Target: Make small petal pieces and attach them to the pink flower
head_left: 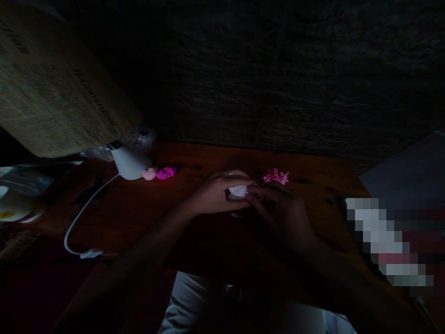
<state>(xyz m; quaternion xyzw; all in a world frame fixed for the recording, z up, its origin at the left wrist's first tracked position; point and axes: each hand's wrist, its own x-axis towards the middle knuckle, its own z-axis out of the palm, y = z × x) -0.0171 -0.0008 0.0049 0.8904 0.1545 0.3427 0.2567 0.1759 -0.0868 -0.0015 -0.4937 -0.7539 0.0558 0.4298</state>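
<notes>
In the head view, my left hand [215, 194] curls around a soft white lump [238, 191] that looks like modelling clay. My right hand [278, 202] is closed in a pinch at the lump's right edge, fingertips touching it. A small pale piece [237, 215] lies on the table just below the hands. Behind my right hand sits a pink piece with a ragged, petal-like surface [276, 176]. Further left, a light pink lump [150, 173] and a bright magenta lump [166, 173] rest side by side. Dim light hides the finer detail of my fingers.
A white lamp base [130, 163] with a cable [71, 227] and a newsprint-patterned shade [66, 83] stands left on the wooden table [194, 160]. Clear plastic [142, 138] lies behind it. A blurred-out device [385, 241] is at the right; a dark wall [243, 69] rises behind.
</notes>
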